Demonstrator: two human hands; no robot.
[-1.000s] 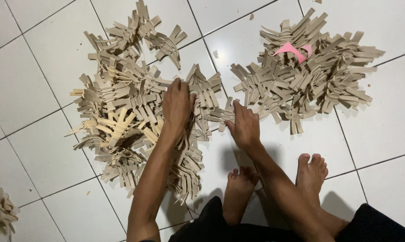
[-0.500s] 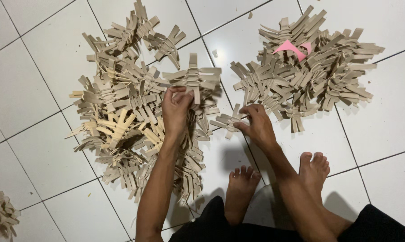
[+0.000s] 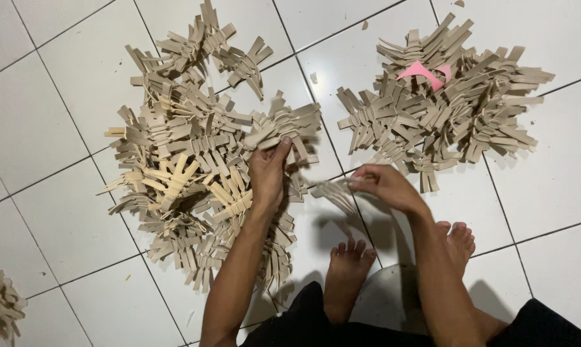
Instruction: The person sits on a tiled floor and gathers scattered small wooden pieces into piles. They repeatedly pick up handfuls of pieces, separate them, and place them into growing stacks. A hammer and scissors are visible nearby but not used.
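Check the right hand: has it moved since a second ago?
Yes. The right hand has lifted off the floor and drawn back from the left pile toward the feet, now pinching a strip piece.

Two tan slatted pieces (image 3: 284, 125) (image 3: 332, 191), held above floor.
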